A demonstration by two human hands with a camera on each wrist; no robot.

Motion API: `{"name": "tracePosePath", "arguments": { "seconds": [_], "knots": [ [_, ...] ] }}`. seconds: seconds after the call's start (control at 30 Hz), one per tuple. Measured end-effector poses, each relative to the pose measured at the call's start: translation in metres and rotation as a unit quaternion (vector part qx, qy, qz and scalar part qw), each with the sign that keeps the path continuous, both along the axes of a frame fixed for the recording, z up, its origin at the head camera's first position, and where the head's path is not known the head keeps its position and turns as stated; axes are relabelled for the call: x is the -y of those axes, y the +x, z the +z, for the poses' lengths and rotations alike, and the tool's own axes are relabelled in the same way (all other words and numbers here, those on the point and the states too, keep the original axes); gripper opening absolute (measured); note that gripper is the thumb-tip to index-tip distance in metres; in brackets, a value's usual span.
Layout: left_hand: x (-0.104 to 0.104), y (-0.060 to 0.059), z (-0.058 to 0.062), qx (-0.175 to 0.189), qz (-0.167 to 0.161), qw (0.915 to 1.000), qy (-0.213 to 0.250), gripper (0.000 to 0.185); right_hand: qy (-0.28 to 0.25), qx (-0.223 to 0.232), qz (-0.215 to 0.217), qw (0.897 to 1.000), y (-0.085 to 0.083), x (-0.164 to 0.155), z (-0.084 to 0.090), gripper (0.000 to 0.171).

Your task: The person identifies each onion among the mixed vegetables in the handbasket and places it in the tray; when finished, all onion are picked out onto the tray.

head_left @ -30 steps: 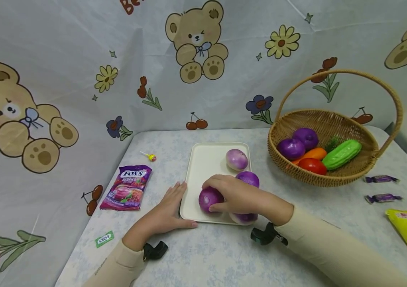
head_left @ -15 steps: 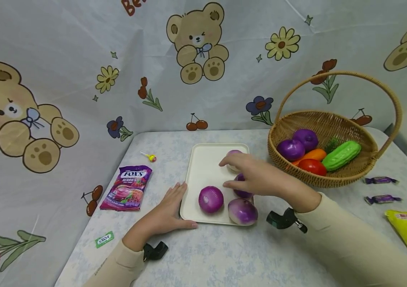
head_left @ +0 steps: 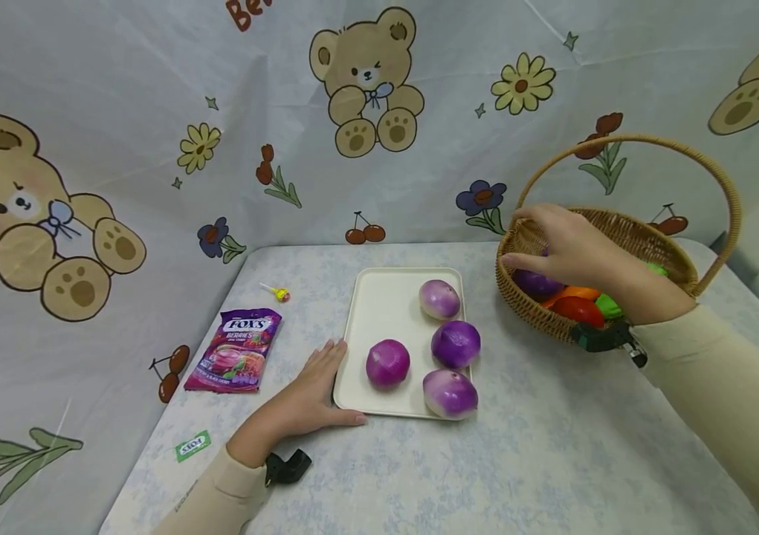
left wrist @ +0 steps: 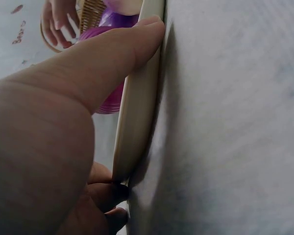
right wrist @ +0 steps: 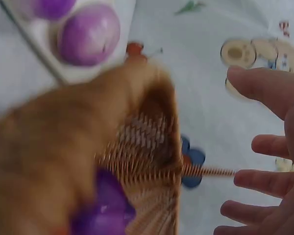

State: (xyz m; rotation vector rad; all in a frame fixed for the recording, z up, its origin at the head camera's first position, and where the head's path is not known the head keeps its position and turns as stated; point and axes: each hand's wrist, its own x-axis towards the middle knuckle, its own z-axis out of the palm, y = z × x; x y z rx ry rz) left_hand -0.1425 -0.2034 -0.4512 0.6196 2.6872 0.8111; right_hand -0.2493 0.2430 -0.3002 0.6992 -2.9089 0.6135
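Reaching into the basket [head_left: 653,245], my right hand [head_left: 580,249] hovers over its near-left part with fingers spread and loosely bent, holding nothing. A purple onion [head_left: 538,282] lies directly beneath the fingertips, touching an orange piece [head_left: 576,293] and a red one [head_left: 578,309]; a green one peeks out behind my wrist. To take it cleanly, I judge I should come straight down, close around the onion's widest part, and lift clear of the rim and handle so the neighbours aren't dragged along. In the right wrist view the fingers [right wrist: 264,147] are apart and empty, with blurred wicker and a purple shape below.

My left hand [head_left: 308,394] lies flat on the counter [head_left: 520,468], fingers straight, its thumb pressed along the tray [head_left: 379,305] edge; that steadying seems worth keeping. Four onions [head_left: 388,363] sit on the tray. A candy bag [head_left: 235,349] lies left of it.
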Motion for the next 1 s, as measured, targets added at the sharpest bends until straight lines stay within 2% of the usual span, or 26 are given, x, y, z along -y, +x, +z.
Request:
{"name": "tracePosePath", "arguments": {
  "seconds": [0.2,0.33,0.6,0.8,1.0],
  "knots": [
    [0.001,0.000,-0.001,0.002,-0.002,1.0000,0.006,0.137,0.009,0.061,-0.041,0.997,-0.018,-0.026,-0.001,0.105],
    [0.001,0.000,-0.001,-0.001,0.000,1.0000,0.009,0.137,0.007,0.073,-0.047,0.996,-0.022,-0.031,-0.001,0.110],
    [0.001,-0.001,-0.001,0.002,0.000,1.0000,0.004,0.137,0.007,0.087,-0.035,0.996,-0.023,-0.035,-0.006,0.102],
    [0.000,0.000,0.000,0.004,0.001,1.0000,0.005,0.137,0.041,0.107,-0.020,0.993,-0.027,-0.039,-0.013,0.096],
    [0.000,0.000,0.000,-0.001,0.000,1.0000,0.004,0.137,0.065,0.135,0.015,0.989,-0.030,-0.043,-0.022,0.081]
  ]
}}
